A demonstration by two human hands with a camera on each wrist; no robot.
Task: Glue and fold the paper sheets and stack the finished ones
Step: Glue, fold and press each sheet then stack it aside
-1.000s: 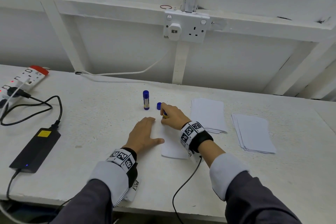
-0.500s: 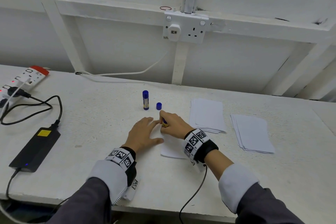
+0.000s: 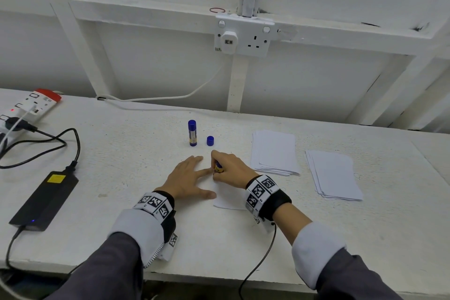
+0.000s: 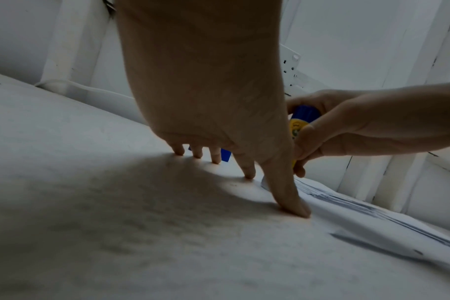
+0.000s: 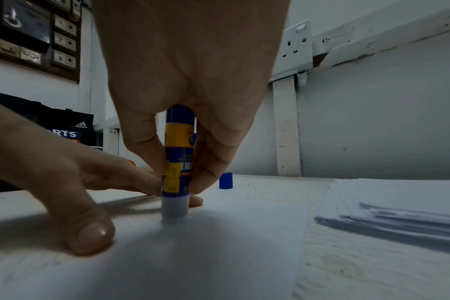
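Observation:
A white paper sheet (image 3: pixel 227 198) lies on the table in front of me, mostly under my hands. My right hand (image 3: pixel 230 167) grips an uncapped blue and yellow glue stick (image 5: pixel 177 162) upright, its white tip pressed on the sheet (image 5: pixel 219 253). My left hand (image 3: pixel 188 178) lies flat with straight fingers, holding down the sheet's left edge; its thumb (image 5: pixel 90 233) rests on the paper. The glue's blue cap (image 3: pixel 210 141) stands just beyond the hands. A second, capped glue stick (image 3: pixel 192 133) stands upright to its left.
Two stacks of white sheets lie to the right: a nearer stack (image 3: pixel 274 152) and a farther-right stack (image 3: pixel 333 174). On the left are a black power adapter (image 3: pixel 45 200) with cables and a power strip (image 3: pixel 29 107). The wall with a socket (image 3: pixel 243 38) stands behind.
My right hand has drawn the glue stick toward me along the sheet, away from the blue cap. My left hand has stayed flat on the sheet's edge.

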